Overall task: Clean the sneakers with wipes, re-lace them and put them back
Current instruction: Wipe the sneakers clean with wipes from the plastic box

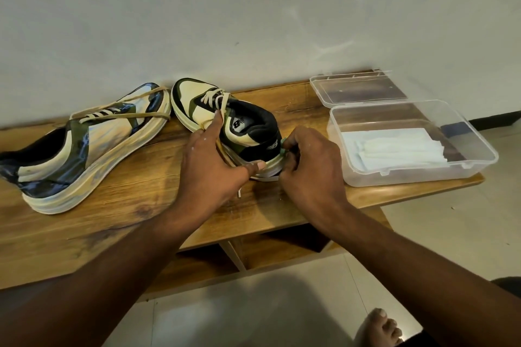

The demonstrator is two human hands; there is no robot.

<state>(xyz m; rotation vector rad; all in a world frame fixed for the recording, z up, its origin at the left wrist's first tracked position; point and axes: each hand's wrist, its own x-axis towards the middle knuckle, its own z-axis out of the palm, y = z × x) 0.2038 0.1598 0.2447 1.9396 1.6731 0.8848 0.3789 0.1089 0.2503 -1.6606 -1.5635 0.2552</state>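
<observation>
At frame centre, the left hand point(210, 162) is gripping the right sneaker point(225, 121) on the table point(127, 191), the right hand point(308, 162) is pinching a wipe point(283, 146) against its heel, the other sneaker point(84, 144) is lying left, and the wipe box point(408, 144) is sitting right.

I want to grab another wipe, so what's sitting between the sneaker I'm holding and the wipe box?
Only the right hand and bare table, per the head view.

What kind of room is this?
Probably a home entryway or room: a low wooden shoe bench against a plain wall, tiled floor, and the person's bare foot.
</observation>
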